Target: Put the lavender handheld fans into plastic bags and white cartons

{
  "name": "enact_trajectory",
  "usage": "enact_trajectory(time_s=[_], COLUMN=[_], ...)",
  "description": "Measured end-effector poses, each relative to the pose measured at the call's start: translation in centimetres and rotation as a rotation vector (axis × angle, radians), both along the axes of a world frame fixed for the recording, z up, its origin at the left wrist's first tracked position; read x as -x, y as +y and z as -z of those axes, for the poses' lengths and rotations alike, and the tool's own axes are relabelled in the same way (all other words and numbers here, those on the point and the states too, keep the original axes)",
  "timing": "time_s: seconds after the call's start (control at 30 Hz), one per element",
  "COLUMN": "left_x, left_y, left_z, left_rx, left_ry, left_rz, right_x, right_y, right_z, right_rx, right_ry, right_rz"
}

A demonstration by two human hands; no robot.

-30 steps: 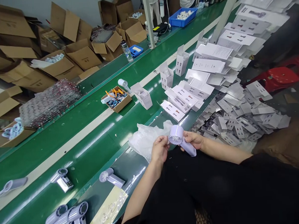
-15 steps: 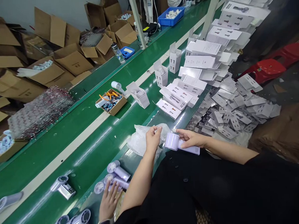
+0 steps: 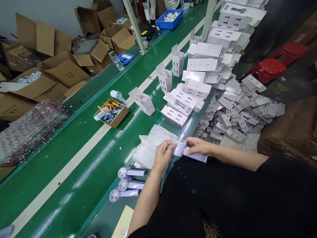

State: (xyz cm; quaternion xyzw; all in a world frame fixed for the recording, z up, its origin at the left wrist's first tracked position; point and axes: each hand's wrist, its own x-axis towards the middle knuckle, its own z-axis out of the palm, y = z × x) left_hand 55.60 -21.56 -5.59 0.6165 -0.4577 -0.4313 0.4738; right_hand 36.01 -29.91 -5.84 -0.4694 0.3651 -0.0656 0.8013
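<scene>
A lilac handheld fan point(image 3: 179, 149) lies across both my hands, just in front of my dark shirt. My right hand point(image 3: 199, 147) grips it where the round head meets the handle point(image 3: 197, 155). With bent fingers, my left hand point(image 3: 163, 154) pinches the left side of the head. Right behind the left hand lies a pile of clear plastic bags point(image 3: 153, 145). Three more lilac fans point(image 3: 133, 185) rest side by side on the bench, left of my left forearm, their round grilles facing left.
Open printed boxes point(image 3: 177, 104) and tall stacks of flat ones stand beyond my hands. Folded boxes point(image 3: 236, 112) are heaped at right. A carton of small parts and orange-handled tools point(image 3: 113, 113) sits on the green belt point(image 3: 81, 156). Red stools point(image 3: 269, 70) stand behind the heap.
My left hand has come right and down from the plastic bags onto the fan head. Another person's hand has left the three fans, which now lie spread apart. The view has shifted.
</scene>
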Motion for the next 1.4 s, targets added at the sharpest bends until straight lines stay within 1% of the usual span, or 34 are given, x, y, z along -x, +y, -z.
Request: enact_trajectory(time_s=[0.1,0.13,0.2,0.27,0.33,0.4,0.47,0.53,0.6,0.63,0.67,0.73,0.8,0.83,0.93,1.03,1.1,1.17,1.2,1.23,1.3,1.37,1.4], left_x=[-0.9,-1.3,-1.9,-2.3,-2.1,-1.3,-0.2,0.8,1.5,1.8,1.9,1.8,1.7,1.6,1.8,2.5,2.9,3.1,3.1,3.1,3.1,3.2,3.2], left_y=[0.6,0.7,0.7,0.8,0.7,0.7,0.6,0.4,0.2,0.2,0.1,0.2,0.3,0.3,0.2,-0.1,-0.5,-0.9,-1.1,-1.3,-1.7,-2.2,-2.5], left_z=[-0.3,-0.3,-0.1,0.2,0.6,1.3,2.3,3.5,4.4,4.8,5.0,5.4,5.6,5.7,5.9,5.7,5.3,4.8,4.6,4.3,3.8,3.2,2.8], left_rx=[-0.021,-0.036,-0.038,0.040,0.150,0.199,0.128,-0.028,-0.151,-0.161,-0.131,-0.001,0.092,0.097,0.066,0.090,0.016,-0.133,-0.212,-0.286,-0.394,-0.445,-0.450], left_ry=[-0.166,-0.196,-0.276,-0.477,-0.787,-1.067,-1.217,-1.242,-1.209,-1.191,-1.176,-1.143,-1.073,-1.025,-0.900,-0.825,-0.730,-0.545,-0.419,-0.284,-0.060,0.063,0.099], left_rz=[0.265,0.323,0.370,0.347,0.302,0.249,0.167,0.052,-0.028,-0.036,-0.018,0.078,0.154,0.160,0.115,0.174,0.231,0.255,0.254,0.231,0.139,0.067,0.046], right_x=[0.1,0.0,-0.1,-0.4,-0.6,-0.8,-1.0,-1.1,-1.2,-1.2,-1.1,-1.0,-0.9,-0.9,-1.0,-1.3,-1.5,-1.6,-1.6,-1.6,-1.7,-1.6,-1.4], right_y=[0.8,0.9,1.1,1.1,1.0,0.8,0.8,1.0,1.1,1.2,1.2,1.1,0.9,0.7,0.3,-0.2,-0.6,-0.9,-1.0,-1.0,-0.9,-0.8,-0.9], right_z=[0.2,0.2,0.1,-0.1,-0.2,-0.1,0.5,1.4,2.3,2.6,2.9,3.1,2.8,2.5,1.6,0.9,0.7,0.8,0.9,1.1,1.6,2.1,2.3], right_rx=[-0.074,-0.099,-0.133,-0.127,-0.074,-0.029,0.001,0.035,0.051,0.039,0.015,-0.048,-0.139,-0.188,-0.303,-0.351,-0.419,-0.522,-0.576,-0.618,-0.654,-0.625,-0.572], right_ry=[0.011,0.017,0.031,0.037,0.040,0.056,0.078,0.088,0.098,0.117,0.144,0.213,0.286,0.314,0.338,0.310,0.300,0.278,0.260,0.244,0.235,0.249,0.267], right_rz=[0.061,0.084,0.137,0.171,0.171,0.184,0.248,0.316,0.351,0.359,0.365,0.377,0.394,0.412,0.446,0.456,0.488,0.497,0.477,0.451,0.417,0.408,0.406])
